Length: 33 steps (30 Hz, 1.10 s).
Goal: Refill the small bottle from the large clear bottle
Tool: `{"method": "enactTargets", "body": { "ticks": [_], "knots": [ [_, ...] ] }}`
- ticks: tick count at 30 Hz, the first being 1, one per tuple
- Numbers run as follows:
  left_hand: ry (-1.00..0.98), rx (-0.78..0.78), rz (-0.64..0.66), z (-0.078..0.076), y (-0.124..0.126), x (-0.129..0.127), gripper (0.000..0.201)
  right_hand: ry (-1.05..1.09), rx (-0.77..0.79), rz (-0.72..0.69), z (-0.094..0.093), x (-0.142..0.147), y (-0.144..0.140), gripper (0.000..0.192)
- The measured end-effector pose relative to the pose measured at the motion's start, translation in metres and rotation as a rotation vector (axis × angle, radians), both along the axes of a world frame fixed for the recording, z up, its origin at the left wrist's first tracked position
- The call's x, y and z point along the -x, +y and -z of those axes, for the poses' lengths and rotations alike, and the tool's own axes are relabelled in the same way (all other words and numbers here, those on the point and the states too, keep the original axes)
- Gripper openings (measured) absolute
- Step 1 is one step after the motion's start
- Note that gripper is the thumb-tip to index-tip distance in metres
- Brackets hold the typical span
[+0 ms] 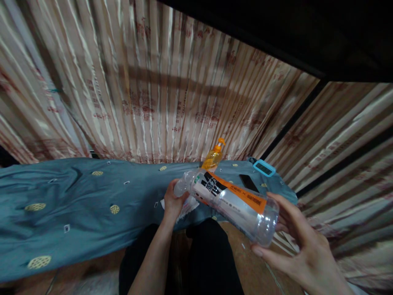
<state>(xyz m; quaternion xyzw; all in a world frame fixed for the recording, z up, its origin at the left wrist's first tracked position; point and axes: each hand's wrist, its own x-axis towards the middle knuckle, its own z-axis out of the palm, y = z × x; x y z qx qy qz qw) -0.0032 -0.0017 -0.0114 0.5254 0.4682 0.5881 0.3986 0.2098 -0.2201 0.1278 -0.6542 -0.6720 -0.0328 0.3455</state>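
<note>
A clear plastic bottle (236,205) with an orange, white and black label is held tilted in the air, sloping down to the right. My left hand (174,200) is closed round its narrow, translucent end. At the wide base, my right hand (302,241) grips with thumb below and fingers above and behind, partly hidden by the bottle. A crumpled white item (188,208), perhaps a wrapper or tissue, lies on the cloth just beyond my left hand. Behind the bottle stands an orange pump bottle (212,157), its lower part hidden.
A teal patterned cloth (80,192) covers the long surface ahead. On its right part lie a black phone (248,182) and a blue-framed device (264,168). Pleated curtains (153,90) hang behind and to the right, with dark frame bars (296,116). My knees (211,254) are below.
</note>
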Motion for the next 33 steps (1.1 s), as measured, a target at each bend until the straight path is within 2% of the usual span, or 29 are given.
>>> {"method": "enactTargets", "body": {
  "ticks": [33],
  "knots": [
    [0.012, -0.006, -0.007, 0.0004, 0.0001, -0.0005, 0.040, -0.023, -0.004, -0.008, -0.0027, 0.0004, -0.0004, 0.084]
  ]
}}
